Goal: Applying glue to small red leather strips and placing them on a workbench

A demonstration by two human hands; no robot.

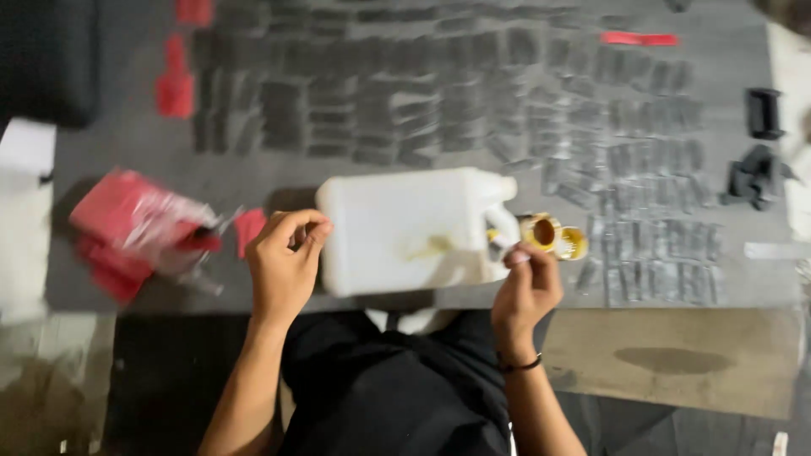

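A white plastic jerrycan (405,230) lies on its side on a grey mat (127,143), handle and spout to the right. My left hand (285,263) hovers at its left end with fingers curled, thumb and forefinger pinched together; whether anything is between them is too blurred to tell. My right hand (525,285) is at the spout end with its fingers closed, close to two small yellow caps (553,236). The picture is motion-blurred.
Rows of several small dark grey pieces (473,93) cover the mat beyond the can. Red plastic packets (139,228) lie at the left, red pieces (175,84) at the far left, a red strip (639,39) at top right, black parts (756,173) at the right edge.
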